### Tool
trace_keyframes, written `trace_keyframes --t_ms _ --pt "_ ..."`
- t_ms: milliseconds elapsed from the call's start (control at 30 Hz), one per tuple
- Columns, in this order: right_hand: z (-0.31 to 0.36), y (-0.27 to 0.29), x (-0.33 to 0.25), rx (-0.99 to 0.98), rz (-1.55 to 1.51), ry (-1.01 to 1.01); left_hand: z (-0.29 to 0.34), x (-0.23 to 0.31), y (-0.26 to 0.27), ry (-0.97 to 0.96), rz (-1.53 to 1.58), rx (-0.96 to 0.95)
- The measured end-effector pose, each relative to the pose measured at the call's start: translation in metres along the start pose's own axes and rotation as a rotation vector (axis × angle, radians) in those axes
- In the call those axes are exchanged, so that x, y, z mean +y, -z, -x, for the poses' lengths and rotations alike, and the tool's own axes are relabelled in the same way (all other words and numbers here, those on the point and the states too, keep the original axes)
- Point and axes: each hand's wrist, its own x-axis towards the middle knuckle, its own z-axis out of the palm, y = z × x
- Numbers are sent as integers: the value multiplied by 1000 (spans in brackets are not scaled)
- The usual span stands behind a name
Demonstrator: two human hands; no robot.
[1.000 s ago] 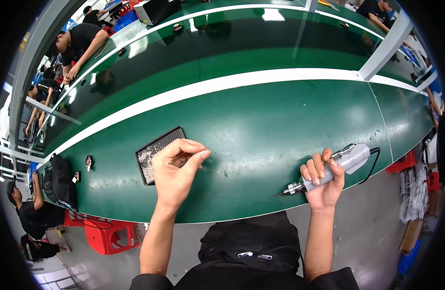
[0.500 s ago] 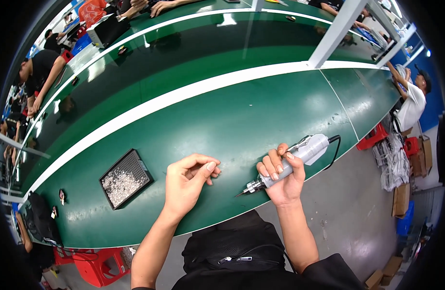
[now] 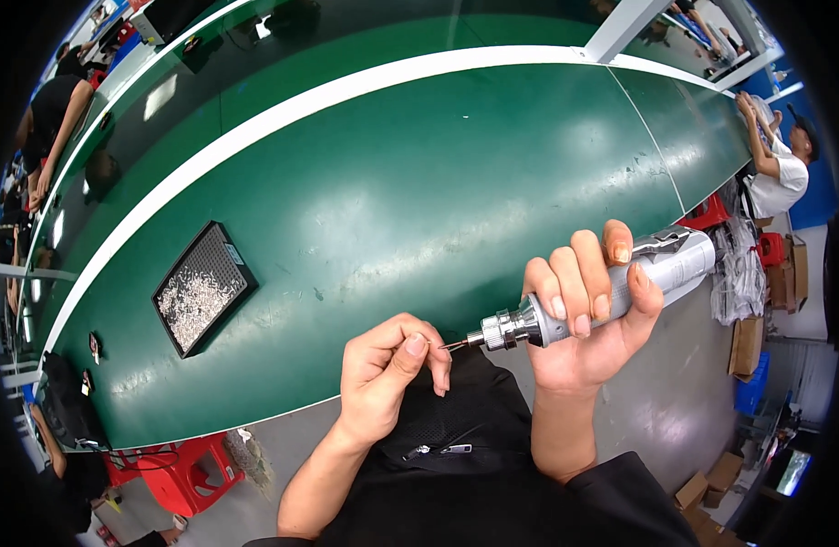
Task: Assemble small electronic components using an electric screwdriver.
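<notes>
My right hand [image 3: 588, 328] is wrapped round a grey electric screwdriver [image 3: 679, 272], held nearly level with its metal nose toward the left. Its thin bit [image 3: 456, 345] reaches the fingertips of my left hand [image 3: 378, 378]. That hand is closed, thumb and forefinger pinched together at the bit's tip; whatever they hold is too small to make out. Both hands are above the near edge of the green table [image 3: 383, 219], close to my body. Farther left on the table lies a black perforated tray [image 3: 212, 255] with a heap of tiny silvery metal pieces [image 3: 196, 296].
A white strip [image 3: 346, 89] crosses the table beyond my hands, and a grey post [image 3: 625, 32] rises at the far right. A black bag [image 3: 68, 401] lies at the left end. Red stools [image 3: 187, 479] stand below. Another person [image 3: 775, 169] works at the right.
The screwdriver has come nearer to me and its bit now meets my left fingertips. My left hand has moved right and nearer. The view has tilted down.
</notes>
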Motion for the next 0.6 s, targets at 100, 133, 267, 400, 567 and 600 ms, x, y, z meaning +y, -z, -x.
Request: trace_keyframes --t_ms 100,133,267,400,567,600 --pt "6 0 3 58 -18 -3 5 -2 -5 -28 31 4" --pt "8 0 4 60 -23 -11 6 -1 -5 -29 4 -5" --pt "12 0 4 64 -35 18 11 -2 -7 -31 -14 -10" --pt "15 -3 3 60 -36 24 11 1 -10 -30 -41 -17" --pt "18 -2 -1 43 37 43 12 3 -12 -25 -125 15" --pt "19 -3 -2 43 38 42 12 5 -14 -18 -165 45"
